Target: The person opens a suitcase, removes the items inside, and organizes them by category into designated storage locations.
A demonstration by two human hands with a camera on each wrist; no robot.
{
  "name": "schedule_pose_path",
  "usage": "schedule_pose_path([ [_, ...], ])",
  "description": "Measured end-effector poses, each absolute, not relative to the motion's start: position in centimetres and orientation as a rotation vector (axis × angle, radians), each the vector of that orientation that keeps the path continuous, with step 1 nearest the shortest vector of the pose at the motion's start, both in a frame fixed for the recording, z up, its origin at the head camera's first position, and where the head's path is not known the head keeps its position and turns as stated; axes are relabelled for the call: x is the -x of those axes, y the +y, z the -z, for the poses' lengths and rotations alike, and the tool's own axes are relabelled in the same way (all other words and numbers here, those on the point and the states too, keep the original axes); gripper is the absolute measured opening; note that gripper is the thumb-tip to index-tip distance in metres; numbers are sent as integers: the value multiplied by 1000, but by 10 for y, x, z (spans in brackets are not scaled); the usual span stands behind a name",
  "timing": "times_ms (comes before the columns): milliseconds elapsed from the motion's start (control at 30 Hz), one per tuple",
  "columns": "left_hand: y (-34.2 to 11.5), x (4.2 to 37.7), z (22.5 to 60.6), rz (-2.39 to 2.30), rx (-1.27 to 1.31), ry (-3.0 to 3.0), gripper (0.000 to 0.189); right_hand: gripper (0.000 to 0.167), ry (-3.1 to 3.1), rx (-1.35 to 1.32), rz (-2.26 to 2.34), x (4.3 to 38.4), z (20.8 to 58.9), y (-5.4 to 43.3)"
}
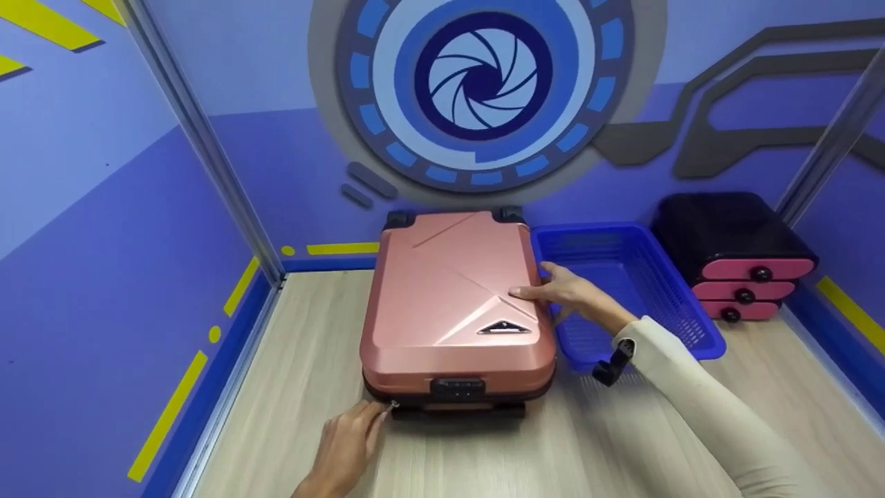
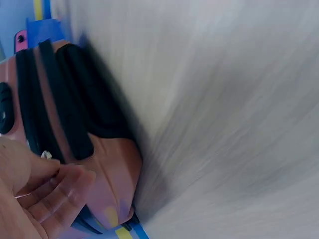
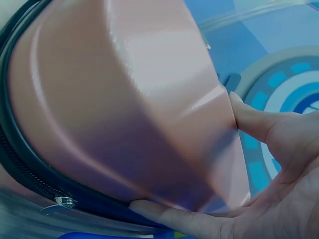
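Observation:
A pink hard-shell suitcase lies flat on the table, its combination lock facing the near side. At its near left corner my left hand pinches a small metal zipper pull; the pull also shows beside the fingers in the left wrist view. My right hand rests over the suitcase's right edge, thumb on the top shell and fingers against the side. In the right wrist view, another zipper pull hangs on the black zipper band, apart from that hand's fairly straight fingers.
A blue plastic basket stands right beside the suitcase, under my right forearm. Behind it on the right is a black box with pink drawers. Blue panels wall the table at the back and both sides.

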State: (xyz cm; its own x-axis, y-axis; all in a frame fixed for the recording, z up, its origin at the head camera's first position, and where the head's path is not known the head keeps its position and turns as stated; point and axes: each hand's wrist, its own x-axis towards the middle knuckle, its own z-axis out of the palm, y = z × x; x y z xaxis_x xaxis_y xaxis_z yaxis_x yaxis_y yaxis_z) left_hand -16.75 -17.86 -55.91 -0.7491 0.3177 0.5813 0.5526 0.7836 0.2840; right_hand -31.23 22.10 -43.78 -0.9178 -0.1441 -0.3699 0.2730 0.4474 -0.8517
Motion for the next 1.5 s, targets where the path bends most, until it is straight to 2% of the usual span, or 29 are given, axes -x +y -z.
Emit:
schedule_pose_path([
  [200,-190,169,546,698,619,-2596,11,107,2308,-44,1454,313,439,216],
  [633,-215,180,528,691,522,-2717,14,101,2293,9,1483,309,440,215],
  [767,-225,187,528,671,522,-2684,16,91,2288,31,1489,312,439,212],
  [1000,-235,212,533,672,479,-2671,17,102,2269,27,1508,313,439,212],
  [1067,-236,221,536,715,491,-2680,16,100,2267,24,1504,313,440,213],
  [1200,-239,236,539,740,551,-2701,14,95,2313,27,1453,313,440,217],
  [1367,-241,247,540,675,595,-2739,12,101,2304,34,1449,315,439,220],
  [1500,-236,253,539,585,745,-2696,12,106,2316,18,1461,313,440,223],
])
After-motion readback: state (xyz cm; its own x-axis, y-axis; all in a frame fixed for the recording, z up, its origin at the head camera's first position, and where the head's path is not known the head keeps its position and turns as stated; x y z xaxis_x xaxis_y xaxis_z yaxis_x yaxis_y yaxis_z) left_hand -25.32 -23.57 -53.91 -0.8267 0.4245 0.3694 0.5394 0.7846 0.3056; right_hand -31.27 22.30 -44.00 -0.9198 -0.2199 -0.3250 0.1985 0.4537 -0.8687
